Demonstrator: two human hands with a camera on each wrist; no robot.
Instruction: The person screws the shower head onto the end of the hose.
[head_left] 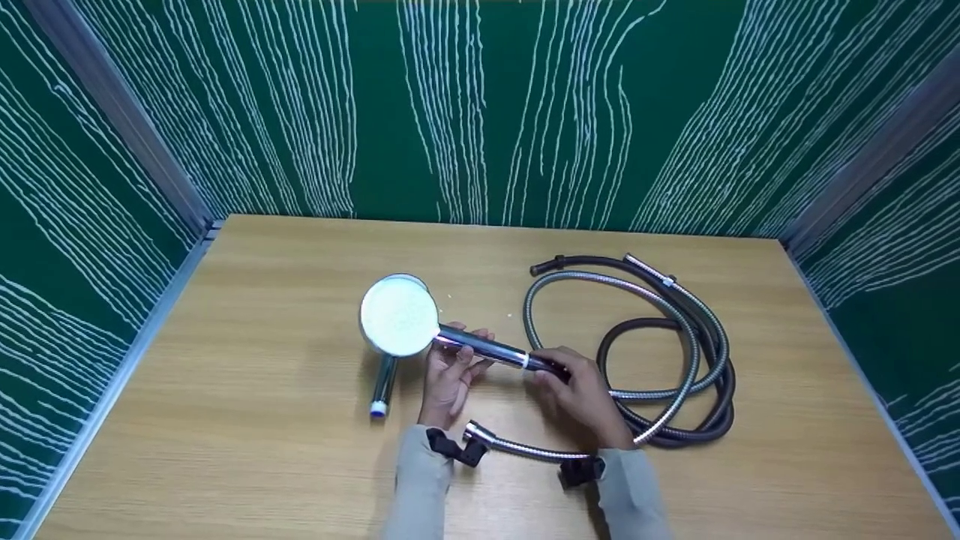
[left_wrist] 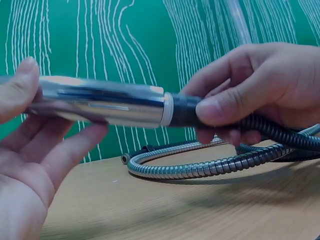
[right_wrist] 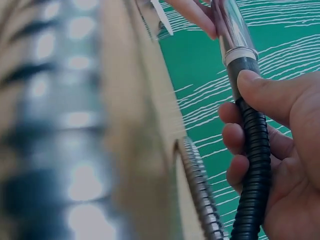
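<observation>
My left hand (head_left: 448,379) holds a chrome shower head (head_left: 480,345) by its handle, thumb on one side and fingers on the other. Its round pale face (head_left: 398,315) points up. At the handle's end, past a white ring (left_wrist: 167,110), the black connector of a black shower hose (right_wrist: 255,145) meets it. Thumb and fingers of my right hand (head_left: 583,386) grip that connector and the ribbed hose behind it. A second shower head (head_left: 384,386) lies on the table, its handle towards me and its head mostly hidden under the held one. How far the connector is screwed on, I cannot tell.
A silver metal hose (head_left: 570,276) lies coiled together with the black hose on the right of the wooden table (head_left: 262,337). Its chrome end fitting (head_left: 478,433) rests between my forearms. Green, white-lined panels (head_left: 517,112) enclose the back and sides.
</observation>
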